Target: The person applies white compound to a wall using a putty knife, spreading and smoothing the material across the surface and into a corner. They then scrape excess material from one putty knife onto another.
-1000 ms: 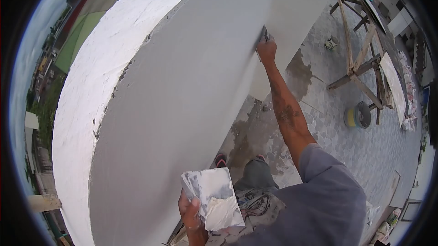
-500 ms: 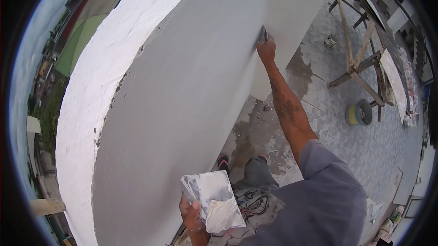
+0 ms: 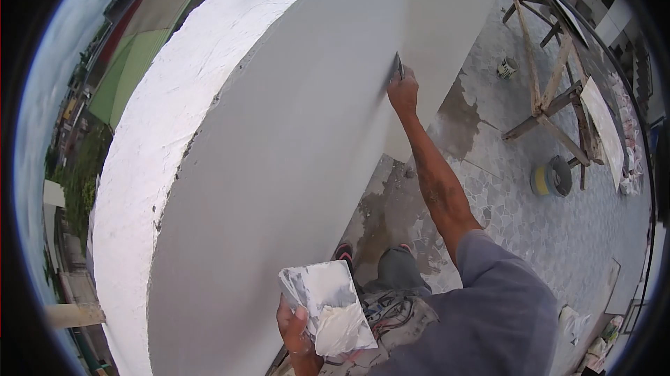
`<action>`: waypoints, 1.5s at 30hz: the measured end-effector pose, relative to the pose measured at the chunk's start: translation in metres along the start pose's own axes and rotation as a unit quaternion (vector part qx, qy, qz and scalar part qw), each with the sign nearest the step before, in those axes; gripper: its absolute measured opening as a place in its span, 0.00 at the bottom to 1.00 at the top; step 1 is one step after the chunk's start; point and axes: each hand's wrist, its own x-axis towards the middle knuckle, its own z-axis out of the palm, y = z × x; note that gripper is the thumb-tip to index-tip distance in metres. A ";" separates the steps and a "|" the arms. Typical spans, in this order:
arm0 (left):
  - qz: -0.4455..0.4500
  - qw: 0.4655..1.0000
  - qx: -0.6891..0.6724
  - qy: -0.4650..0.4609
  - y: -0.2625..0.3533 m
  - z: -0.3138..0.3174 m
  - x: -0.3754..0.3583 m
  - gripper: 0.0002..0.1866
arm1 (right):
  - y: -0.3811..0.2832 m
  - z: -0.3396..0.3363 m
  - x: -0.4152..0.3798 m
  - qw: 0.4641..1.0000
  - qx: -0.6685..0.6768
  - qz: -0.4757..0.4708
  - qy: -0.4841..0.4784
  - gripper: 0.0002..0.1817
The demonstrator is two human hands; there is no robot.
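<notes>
My right hand (image 3: 403,91) grips a putty knife (image 3: 398,65), its blade seen nearly edge-on against the smooth grey wall (image 3: 279,132). That arm is stretched out far ahead of me. Low in the view, my left hand (image 3: 296,331) holds a flat, square plasterer's hawk (image 3: 328,285) with its thumb at the near edge. A lump of off-white putty (image 3: 342,328) lies on the hawk's lower part, and thinner smears cover the rest. The underside of the hawk and most left fingers are hidden.
The wall's rough white top (image 3: 160,118) runs along the left, with rooftops beyond. On the tiled floor (image 3: 509,201) to the right stand a wooden trestle (image 3: 551,97), a bucket (image 3: 551,177) and a small pail (image 3: 507,68). My feet are close to the wall base.
My right hand and the putty knife have moved slightly down and toward me along the wall. The left hand and hawk stay almost still. The view has shifted a little.
</notes>
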 end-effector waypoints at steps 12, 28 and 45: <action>0.001 0.999 -0.015 -0.041 0.003 0.002 0.000 0.37 | 0.044 -0.001 0.023 0.953 -0.210 -0.070 -0.207 0.13; 0.013 0.999 -0.041 -0.013 -0.011 -0.009 -0.005 0.36 | -0.136 -0.071 0.004 0.951 0.027 0.179 -0.249 0.12; 0.062 0.995 -0.073 0.001 -0.011 0.009 -0.005 0.35 | -0.165 -0.097 -0.112 0.906 0.101 0.280 -0.300 0.10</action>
